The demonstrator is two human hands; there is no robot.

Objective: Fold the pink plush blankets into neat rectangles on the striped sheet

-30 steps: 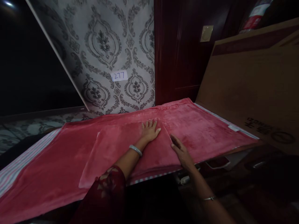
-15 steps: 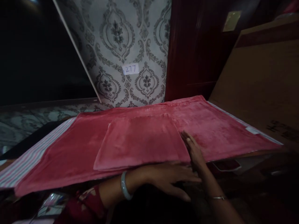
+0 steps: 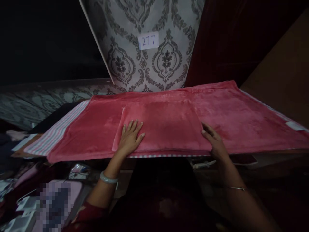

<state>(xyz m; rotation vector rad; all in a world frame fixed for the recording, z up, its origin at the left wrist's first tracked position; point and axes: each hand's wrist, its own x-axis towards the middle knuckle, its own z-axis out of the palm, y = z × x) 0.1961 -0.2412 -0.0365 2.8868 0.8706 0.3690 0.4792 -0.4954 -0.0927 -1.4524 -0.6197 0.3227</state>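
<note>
A folded pink fleece cloth (image 3: pixel 164 124) lies on top of a larger pink fleece blanket (image 3: pixel 241 112) spread over a table. My left hand (image 3: pixel 130 138) rests flat, fingers spread, on the folded cloth's near left corner. My right hand (image 3: pixel 213 140) lies against the cloth's near right corner, fingers pointing along its right edge. Neither hand grips anything.
A striped sheet (image 3: pixel 53 135) shows under the blanket at the left. Behind stands a damask-patterned panel (image 3: pixel 154 64) with a paper label reading 277 (image 3: pixel 148 41). A brown board (image 3: pixel 285 71) leans at the right. Clutter lies on the floor at lower left.
My left hand left the cloth's top, swept along the near edge, and now rests on its left corner. My right hand stays at the right edge. The view has tilted down.
</note>
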